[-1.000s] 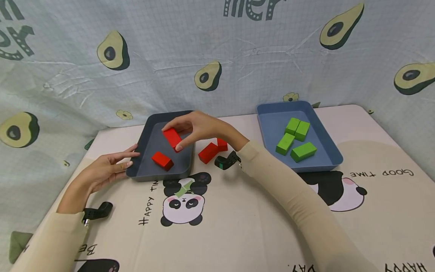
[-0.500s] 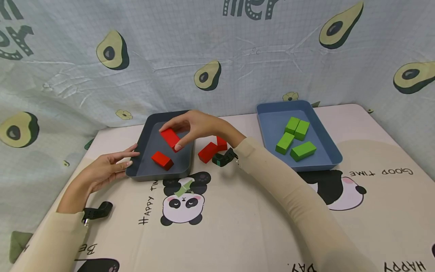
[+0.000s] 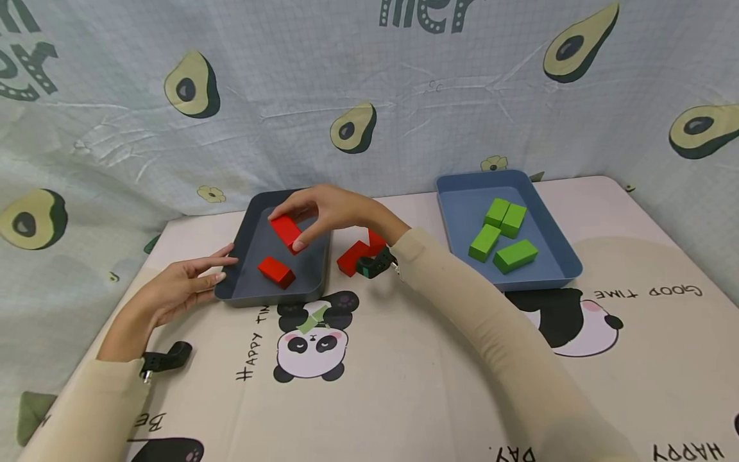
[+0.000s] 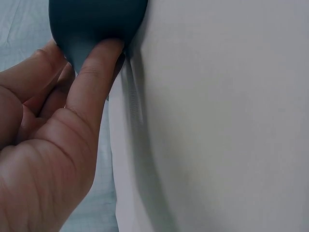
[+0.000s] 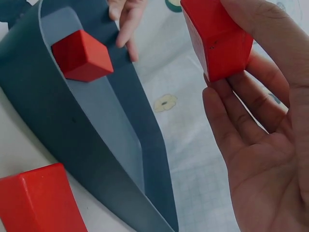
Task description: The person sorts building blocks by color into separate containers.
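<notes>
My right hand (image 3: 340,208) pinches a red block (image 3: 284,232) between thumb and fingers, holding it tilted above the dark grey-blue tray (image 3: 245,266). In the right wrist view the held block (image 5: 219,46) is raised off the tray. Another red block (image 3: 276,273) lies inside, towards the near side. At the tray's left wall my left hand (image 3: 179,285) grips the edge, thumb (image 4: 94,79) on one face and fingers on the other. Right of the tray, two red blocks (image 3: 351,258) lie on the table, partly covered by the right wrist's black camera.
A lighter blue tray (image 3: 562,266) with several green blocks (image 3: 516,256) stands at the right. The table has a pale cloth with panda prints (image 3: 312,353). An avocado-patterned sheet (image 3: 277,147) hangs behind the table.
The right hand with its red block has drifted slightly left and away from me over the dark tray. The left hand and the other blocks stay put.
</notes>
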Tool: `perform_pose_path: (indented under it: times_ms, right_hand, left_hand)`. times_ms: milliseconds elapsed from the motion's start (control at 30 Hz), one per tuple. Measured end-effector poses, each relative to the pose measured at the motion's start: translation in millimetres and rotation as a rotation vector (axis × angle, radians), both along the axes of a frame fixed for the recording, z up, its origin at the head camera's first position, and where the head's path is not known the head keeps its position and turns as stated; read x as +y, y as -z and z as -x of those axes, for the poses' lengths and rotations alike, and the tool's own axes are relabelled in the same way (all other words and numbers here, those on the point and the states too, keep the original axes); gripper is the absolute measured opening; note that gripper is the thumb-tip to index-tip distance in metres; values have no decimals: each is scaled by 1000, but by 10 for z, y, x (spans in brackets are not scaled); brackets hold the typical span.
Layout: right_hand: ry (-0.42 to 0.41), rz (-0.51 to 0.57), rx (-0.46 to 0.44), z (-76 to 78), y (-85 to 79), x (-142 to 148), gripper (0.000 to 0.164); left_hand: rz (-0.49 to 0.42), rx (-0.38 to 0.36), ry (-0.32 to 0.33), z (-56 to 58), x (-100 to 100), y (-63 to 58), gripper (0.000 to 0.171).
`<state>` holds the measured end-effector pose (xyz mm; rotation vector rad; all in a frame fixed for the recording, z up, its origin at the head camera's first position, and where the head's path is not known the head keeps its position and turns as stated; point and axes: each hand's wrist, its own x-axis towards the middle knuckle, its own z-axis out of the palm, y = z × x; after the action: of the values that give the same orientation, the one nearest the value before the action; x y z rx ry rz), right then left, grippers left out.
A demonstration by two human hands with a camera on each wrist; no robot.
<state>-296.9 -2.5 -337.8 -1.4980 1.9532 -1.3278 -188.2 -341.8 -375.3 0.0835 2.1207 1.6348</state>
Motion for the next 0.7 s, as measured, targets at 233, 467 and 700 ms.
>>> perform_pose_path:
  times_ms: [233, 467, 700]
  right_hand:
    - [-3, -28, -13, 26, -22, -50, 60]
    - [-16, -53, -10, 73, -28, -107, 63]
    - [-16, -63, -47, 121, -14, -188, 66]
  left_hand:
    - [4, 0, -1, 5, 1, -6, 53]
    - [12, -7, -2, 4, -1, -18, 54]
    - [11, -1, 14, 3, -3, -13, 56]
